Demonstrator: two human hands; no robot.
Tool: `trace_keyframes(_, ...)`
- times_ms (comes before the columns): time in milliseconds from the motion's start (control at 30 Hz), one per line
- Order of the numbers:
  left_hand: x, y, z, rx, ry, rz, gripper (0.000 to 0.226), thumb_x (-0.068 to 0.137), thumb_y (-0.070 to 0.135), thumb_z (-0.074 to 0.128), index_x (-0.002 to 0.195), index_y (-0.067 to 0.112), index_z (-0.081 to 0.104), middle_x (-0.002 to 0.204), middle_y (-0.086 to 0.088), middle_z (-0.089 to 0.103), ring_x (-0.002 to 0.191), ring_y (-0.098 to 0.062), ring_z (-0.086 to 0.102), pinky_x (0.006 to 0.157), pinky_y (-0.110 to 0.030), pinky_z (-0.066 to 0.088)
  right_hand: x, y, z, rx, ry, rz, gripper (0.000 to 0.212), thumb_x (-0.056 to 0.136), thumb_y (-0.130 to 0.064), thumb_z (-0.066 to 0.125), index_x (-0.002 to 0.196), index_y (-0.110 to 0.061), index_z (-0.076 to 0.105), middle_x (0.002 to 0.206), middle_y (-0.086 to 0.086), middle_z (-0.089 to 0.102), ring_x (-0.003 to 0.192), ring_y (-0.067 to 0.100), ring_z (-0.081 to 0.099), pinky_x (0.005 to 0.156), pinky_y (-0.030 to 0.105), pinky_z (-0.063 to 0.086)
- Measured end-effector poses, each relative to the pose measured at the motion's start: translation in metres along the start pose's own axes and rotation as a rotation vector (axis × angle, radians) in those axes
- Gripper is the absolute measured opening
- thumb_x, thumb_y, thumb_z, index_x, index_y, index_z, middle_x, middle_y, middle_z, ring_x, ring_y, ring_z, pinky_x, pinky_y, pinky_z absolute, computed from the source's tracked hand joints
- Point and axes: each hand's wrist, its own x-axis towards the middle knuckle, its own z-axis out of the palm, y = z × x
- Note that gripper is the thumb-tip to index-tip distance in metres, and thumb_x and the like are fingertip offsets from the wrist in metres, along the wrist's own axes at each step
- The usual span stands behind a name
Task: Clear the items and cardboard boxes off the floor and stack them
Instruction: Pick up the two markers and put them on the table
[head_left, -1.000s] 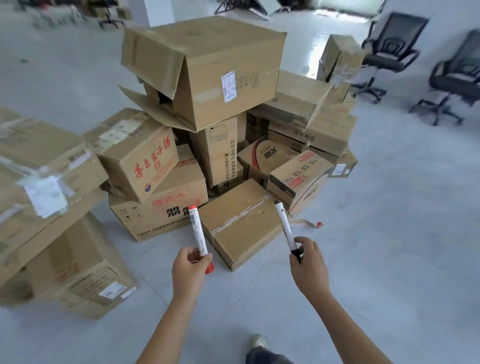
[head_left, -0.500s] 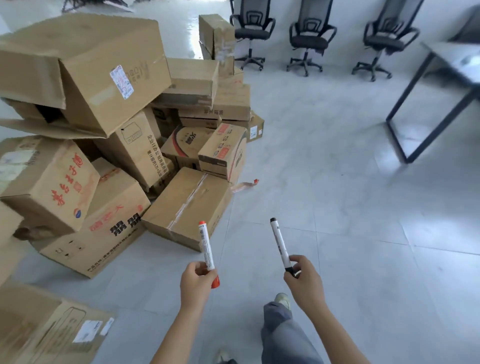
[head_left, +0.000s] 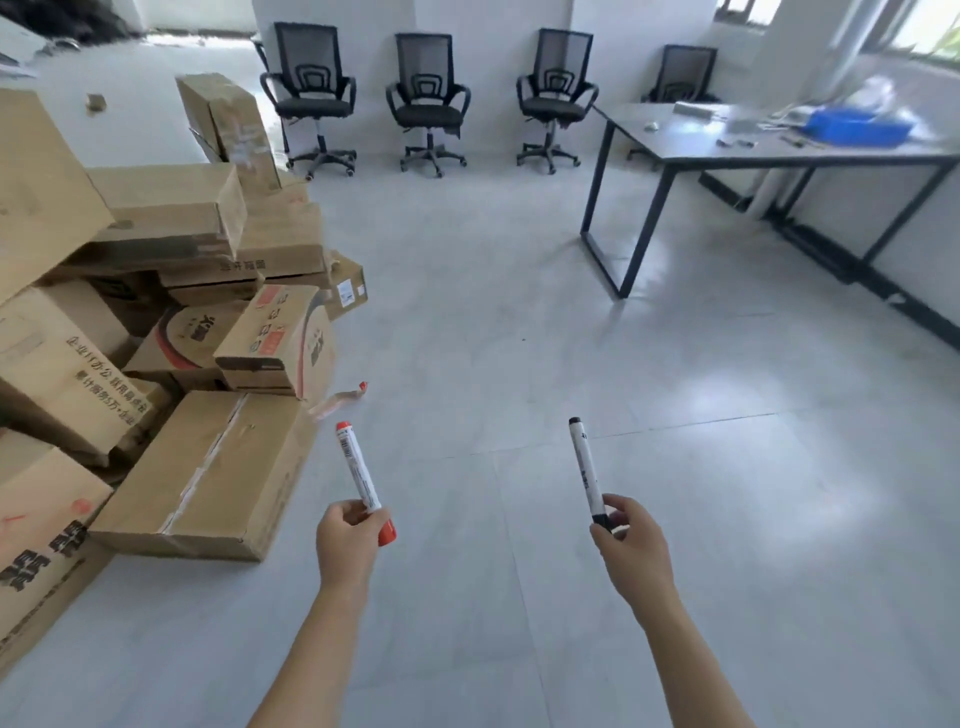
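My left hand grips a white marker with red ends, held upright by its lower end. A white marker with black ends stands upright in the pinch of my right hand. Both hands hover over bare grey floor. A heap of cardboard boxes fills the left side, stacked unevenly. The nearest flat box lies on the floor just left of my left hand.
A strip of tape curls on the floor beside the boxes. Several black office chairs line the back wall. A dark-framed table at the right carries a blue tray and small items.
The view has swung to the right: the box heap slid to the left edge and the table and chairs came into sight. Both hands keep their markers upright.
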Motion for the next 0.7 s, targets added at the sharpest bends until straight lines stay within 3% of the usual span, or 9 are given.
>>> trace_keyframes(267, -0.106, -0.020, 0.180, 0.202, -0.455, -0.015, 0.016, 0.082, 0.000, 0.066, 0.079, 0.010, 0.054, 0.081, -0.008, 0.059, 0.073, -0.024, 0.057, 0.081, -0.042, 0.053, 0.014, 0.090, -0.122, 0.048, 0.200, 0.178, 0.023, 0.086, -0.007, 0.055, 0.101, -0.025, 0.053, 0.084, -0.004, 0.054, 0.068, 0.011, 0.049, 0.066, 0.030, 0.042)
trace_keyframes(533, -0.106, -0.007, 0.291, 0.278, -0.542, 0.029, 0.014, 0.084, 0.001, 0.064, 0.086, 0.009, 0.053, 0.082, -0.003, 0.058, 0.071, -0.016, 0.056, 0.074, -0.033, 0.052, 0.078, 0.123, -0.171, 0.063, 0.213, 0.222, 0.023, 0.087, -0.006, 0.054, 0.101, -0.024, 0.053, 0.090, 0.003, 0.055, 0.068, 0.011, 0.049, 0.064, 0.028, 0.041)
trace_keyframes(700, -0.078, 0.020, 0.390, 0.266, -0.606, 0.027, 0.013, 0.084, 0.001, 0.064, 0.092, 0.005, 0.054, 0.084, -0.005, 0.057, 0.075, -0.019, 0.055, 0.076, -0.034, 0.051, 0.160, 0.126, -0.211, 0.069, 0.230, 0.266, 0.020, 0.088, -0.004, 0.053, 0.101, -0.019, 0.056, 0.087, 0.003, 0.057, 0.067, 0.011, 0.050, 0.065, 0.026, 0.042)
